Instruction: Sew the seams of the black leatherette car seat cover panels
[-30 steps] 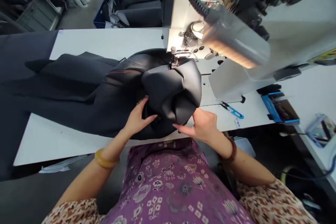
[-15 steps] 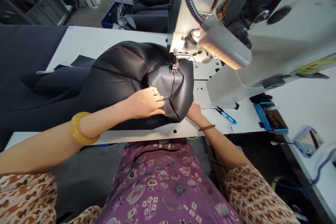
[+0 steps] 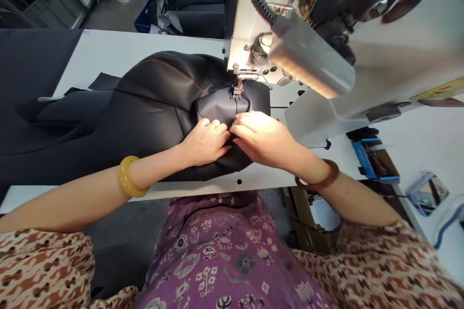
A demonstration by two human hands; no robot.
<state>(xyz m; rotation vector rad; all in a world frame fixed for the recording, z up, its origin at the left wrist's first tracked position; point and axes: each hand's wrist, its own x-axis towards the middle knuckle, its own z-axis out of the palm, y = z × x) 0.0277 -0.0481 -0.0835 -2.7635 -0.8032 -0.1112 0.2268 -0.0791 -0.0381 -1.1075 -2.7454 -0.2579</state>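
Note:
A black leather-like cover (image 3: 152, 120) with an orange stitched seam lies bunched on the white sewing table, partly under the presser foot (image 3: 237, 88) of a sewing machine (image 3: 319, 58). My left hand (image 3: 207, 142), its wrist in a yellow bangle, has its fingers closed on the cover just in front of the foot. Beside it, nearly touching, my right hand (image 3: 263, 137) pinches the cover near the seam that runs down from the foot. The fingertips of both hands are partly hidden in the folds.
A lamp (image 3: 311, 55) on a braided neck shines over the needle area. At the right stands a blue box (image 3: 377, 159) with small tools. Behind the white table (image 3: 137, 43) is a blue crate (image 3: 145, 17) with scraps. A cardboard box (image 3: 304, 217) sits below the table's front edge.
My right hand has come from the cover's right lower edge up onto its top, beside my left hand, and pinches it there. My left hand stays on the cover. The view has shifted slightly.

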